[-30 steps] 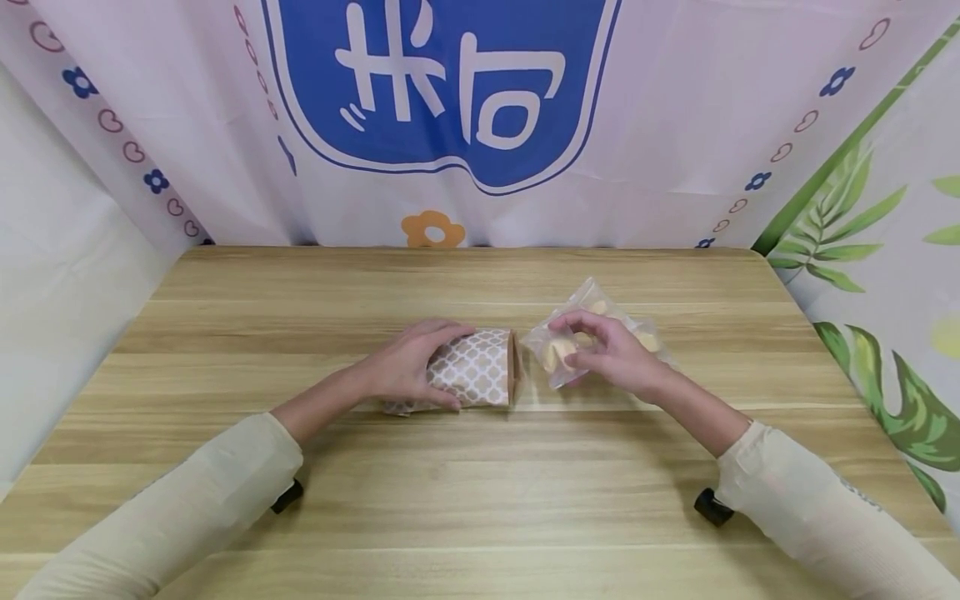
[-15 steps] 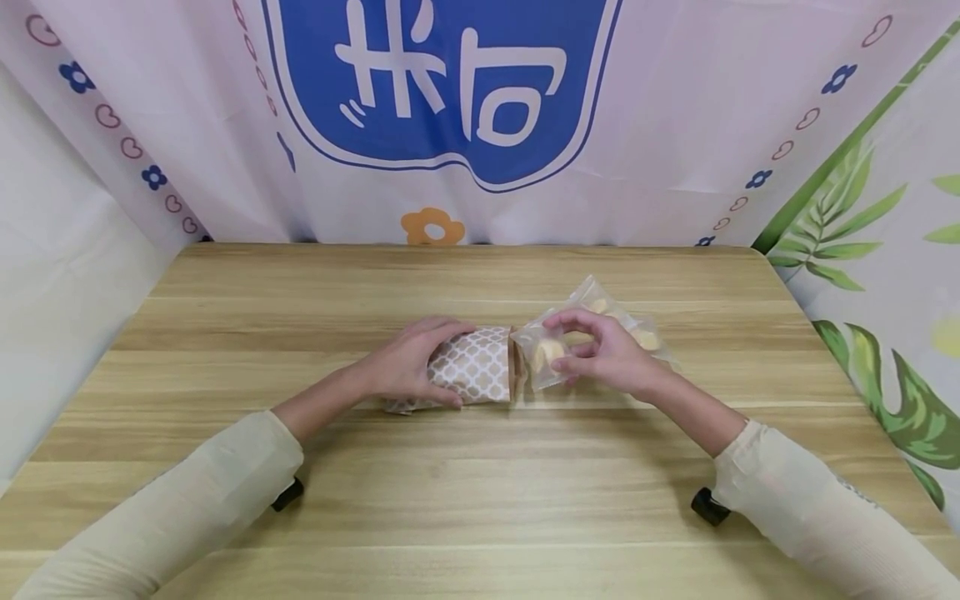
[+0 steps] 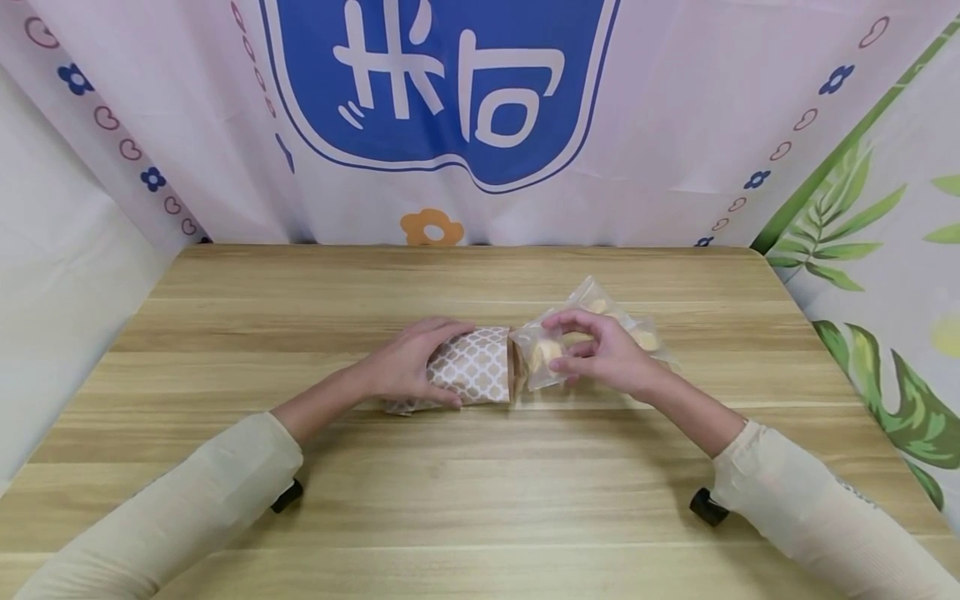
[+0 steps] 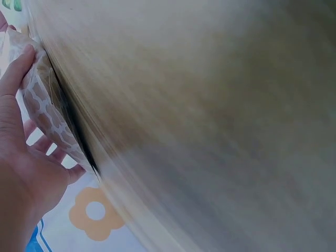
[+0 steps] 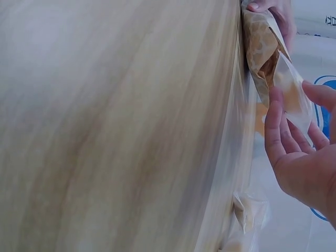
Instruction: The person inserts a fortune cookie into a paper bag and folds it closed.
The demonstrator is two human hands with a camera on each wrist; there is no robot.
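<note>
A brown paper bag (image 3: 476,365) with a white lattice print lies on its side on the wooden table, mouth facing right. My left hand (image 3: 405,360) grips it around its closed end, thumb on the near side and fingers on the far side; the left wrist view shows the patterned side (image 4: 50,113) between them. My right hand (image 3: 611,354) pinches a small clear packet (image 3: 542,357) of pale yellow pieces between thumb and fingers. One corner of this packet (image 5: 290,89) sits at the bag's open mouth in the right wrist view.
More clear packets (image 3: 647,336) with yellow pieces lie behind and right of my right hand, partly hidden by it. The wooden table (image 3: 480,500) ends at a printed cloth backdrop (image 3: 675,167) behind.
My right hand has brought the packet slightly left, from beside the other packets to the bag's mouth. My left hand and the bag have stayed in place.
</note>
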